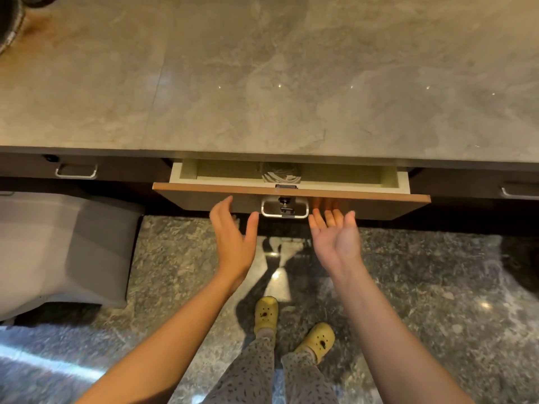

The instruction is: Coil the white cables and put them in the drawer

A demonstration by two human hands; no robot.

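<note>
The drawer point(291, 190) under the marble counter stands a little way open, its brown front facing me with a metal handle point(284, 209) and a lock in the middle. Inside it, near the middle, lie coiled white cables point(280, 173), partly hidden by the counter's edge. My left hand point(233, 233) is open, fingers spread, just in front of the drawer front left of the handle. My right hand point(335, 233) is open too, palm up, just right of the handle. Neither hand holds anything.
The marble counter top point(262, 83) fills the upper half. Closed drawers with metal handles point(76, 171) flank the open one. A grey padded seat point(64, 249) stands at the left on the dark stone floor. My feet in yellow clogs point(266, 314) are below.
</note>
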